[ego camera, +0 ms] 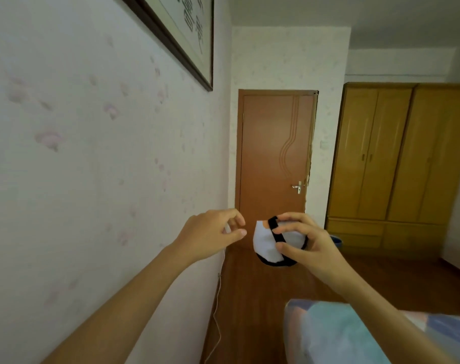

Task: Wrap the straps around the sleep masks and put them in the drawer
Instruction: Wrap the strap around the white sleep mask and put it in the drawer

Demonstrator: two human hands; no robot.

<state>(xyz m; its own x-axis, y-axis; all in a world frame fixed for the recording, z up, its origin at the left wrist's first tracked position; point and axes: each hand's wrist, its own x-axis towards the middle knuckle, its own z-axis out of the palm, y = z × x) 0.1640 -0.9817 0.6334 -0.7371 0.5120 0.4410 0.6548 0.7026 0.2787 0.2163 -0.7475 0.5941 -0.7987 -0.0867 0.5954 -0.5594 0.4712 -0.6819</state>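
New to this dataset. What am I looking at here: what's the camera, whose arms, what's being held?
There is no robot here. A person wears one wide-angle camera on the head, so the single picture looks forward over their own two bare arms.

The right hand holds a white sleep mask with a black edge; its black strap crosses the front of the mask, under the fingers. The left hand hovers just beside it, fingers curled, apart from the mask; it seems to hold nothing.

Around them is a bedroom: floral wallpaper on the left with a framed picture, a closed brown door ahead, a wooden wardrobe to the right, and bedding at the bottom. No drawer for the masks can be picked out with certainty.
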